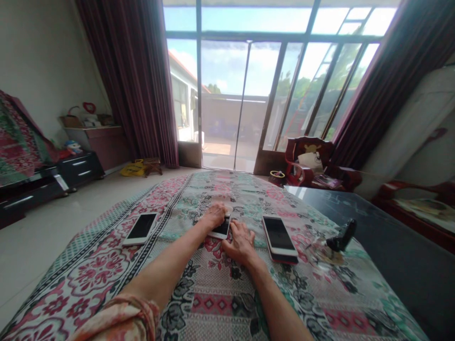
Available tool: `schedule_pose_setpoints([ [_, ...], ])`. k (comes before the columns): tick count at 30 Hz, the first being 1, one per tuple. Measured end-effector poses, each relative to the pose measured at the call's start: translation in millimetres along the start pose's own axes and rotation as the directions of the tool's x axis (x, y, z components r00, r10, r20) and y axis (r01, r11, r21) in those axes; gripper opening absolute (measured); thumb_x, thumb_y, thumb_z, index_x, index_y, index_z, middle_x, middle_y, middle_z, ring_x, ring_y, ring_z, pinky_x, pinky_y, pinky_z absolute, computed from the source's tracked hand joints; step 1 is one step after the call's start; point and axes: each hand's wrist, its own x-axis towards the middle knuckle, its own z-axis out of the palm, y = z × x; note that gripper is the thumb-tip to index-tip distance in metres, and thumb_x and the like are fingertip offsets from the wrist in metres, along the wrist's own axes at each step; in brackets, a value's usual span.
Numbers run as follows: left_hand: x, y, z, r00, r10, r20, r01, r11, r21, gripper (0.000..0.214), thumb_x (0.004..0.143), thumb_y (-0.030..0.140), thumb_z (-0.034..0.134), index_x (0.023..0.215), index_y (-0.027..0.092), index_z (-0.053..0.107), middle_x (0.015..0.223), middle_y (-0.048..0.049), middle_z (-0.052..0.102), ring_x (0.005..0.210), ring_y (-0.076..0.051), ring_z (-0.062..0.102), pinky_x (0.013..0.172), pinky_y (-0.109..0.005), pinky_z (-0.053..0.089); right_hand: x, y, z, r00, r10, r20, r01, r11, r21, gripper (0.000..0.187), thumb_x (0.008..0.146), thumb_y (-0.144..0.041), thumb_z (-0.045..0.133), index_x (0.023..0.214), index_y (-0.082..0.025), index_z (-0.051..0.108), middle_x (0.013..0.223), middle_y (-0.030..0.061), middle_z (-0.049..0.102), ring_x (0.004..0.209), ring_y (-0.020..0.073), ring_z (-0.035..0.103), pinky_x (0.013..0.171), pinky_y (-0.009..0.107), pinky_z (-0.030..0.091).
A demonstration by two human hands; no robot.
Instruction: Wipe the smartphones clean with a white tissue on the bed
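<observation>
A white smartphone (221,231) lies flat on the patterned tablecloth in front of me, its dark screen partly covered by my hands. My left hand (214,216) presses on its upper part with bent fingers. Something pale shows by those fingertips, too small to make out. Along the phone's right edge, my right hand (241,240) holds it with thumb and fingers, the thumb near the lower corner. To the left lies a second white smartphone (141,228), dark screen up. Right of my hands, a larger white smartphone (279,235) rests on a dark, red-edged item.
The floral tablecloth (220,279) covers the table. At right stands a clear object with a black nozzle-like top (341,237), perhaps a spray bottle. Beyond it are a dark tabletop (377,237) and a red wooden chair (305,158). A glass door (227,109) is ahead.
</observation>
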Motion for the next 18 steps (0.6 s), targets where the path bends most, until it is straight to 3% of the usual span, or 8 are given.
schedule_pose_setpoints([
  [6,-30.8,5.4,-1.0,0.995,0.095,-0.008,-0.095,0.996,0.005,0.030,0.085,0.012,0.043,0.093,0.016,0.071,0.102,-0.0117,0.064,0.096,-0.021,0.060,0.085,-0.029,0.049,0.8,1.8,3.0,1.000,0.015,0.008,-0.015,1.000,0.001,0.049,0.075,-0.031,0.053,0.122,-0.019,0.053,0.140,0.0123,0.047,0.130,0.0313,0.035,0.104,0.048,0.021],
  [14,-64.1,1.1,5.5,0.991,0.095,-0.092,-0.101,0.993,-0.061,0.027,0.090,0.016,0.041,0.092,0.018,0.069,0.099,-0.0075,0.063,0.097,-0.018,0.058,0.085,-0.026,0.047,1.9,4.2,6.9,1.000,0.002,-0.016,-0.002,1.000,0.004,0.045,0.073,-0.031,0.054,0.117,-0.020,0.055,0.139,0.0115,0.047,0.127,0.0303,0.037,0.102,0.048,0.023],
  [18,-69.1,-7.9,5.7,0.994,0.019,-0.108,-0.030,0.995,-0.094,0.031,0.091,0.016,0.038,0.093,0.017,0.069,0.101,-0.0080,0.064,0.095,-0.018,0.059,0.082,-0.025,0.047,1.0,2.4,4.0,1.000,-0.006,-0.015,0.006,1.000,0.002,0.047,0.073,-0.031,0.054,0.118,-0.021,0.055,0.138,0.0116,0.048,0.124,0.0303,0.039,0.100,0.047,0.025],
])
